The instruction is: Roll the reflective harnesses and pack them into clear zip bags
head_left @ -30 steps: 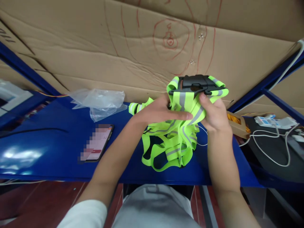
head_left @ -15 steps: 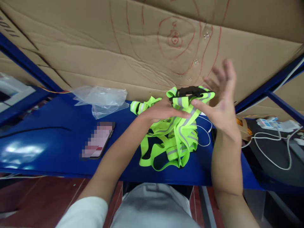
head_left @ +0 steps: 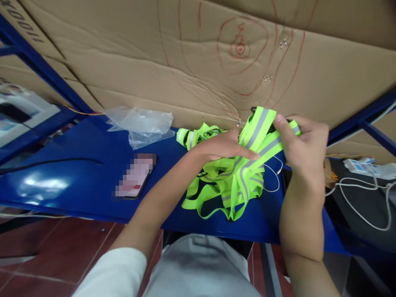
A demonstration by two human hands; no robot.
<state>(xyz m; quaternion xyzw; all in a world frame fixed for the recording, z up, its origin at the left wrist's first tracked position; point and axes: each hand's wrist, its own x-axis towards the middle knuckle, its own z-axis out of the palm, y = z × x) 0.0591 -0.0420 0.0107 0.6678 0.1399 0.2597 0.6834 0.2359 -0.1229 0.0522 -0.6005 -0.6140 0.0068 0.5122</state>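
A tangle of neon yellow-green reflective straps (head_left: 244, 177) with grey stripes lies on the blue table. My left hand (head_left: 227, 146) is wrapped round part of the straps, its thumb pressed along them. My right hand (head_left: 305, 144) is closed on the upper strap ends, thumb on top, holding them raised at the back of the table. A dark piece, mostly hidden, shows between the straps by the right fingers. Some strap loops hang down toward the table's front edge.
A phone (head_left: 137, 176) lies left of the straps, with a clear plastic bag (head_left: 148, 126) behind it. Cardboard (head_left: 198, 62) with red drawn lines stands along the back. White cables (head_left: 365, 185) lie on a dark surface at right. The blue table (head_left: 62, 181) has a near edge.
My right hand has gone from spread fingers to closed on the straps. The black buckle seen before is now mostly hidden, and the strap ends are pulled out to the right.
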